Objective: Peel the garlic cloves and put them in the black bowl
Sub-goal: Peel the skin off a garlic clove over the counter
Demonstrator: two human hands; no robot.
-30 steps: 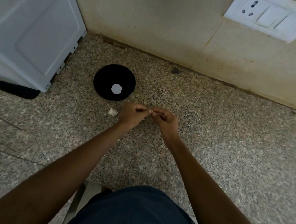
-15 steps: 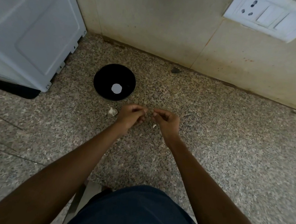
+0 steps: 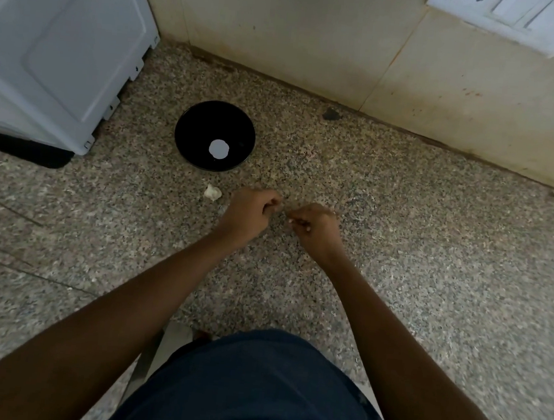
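Fingertips of the right hand pinch a small garlic clove; left hand curled, contents unclear. Light, slippery thing, papery skin: grip its ends. Black bowl waits nearby.

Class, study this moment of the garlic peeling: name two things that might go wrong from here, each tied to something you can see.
1. The right hand pinches small pale bits over the speckled counter; dropped, they may be hard to spot.
2. The black bowl sits apart from both hands, beyond the left hand; a peeled clove might slip on the way there.
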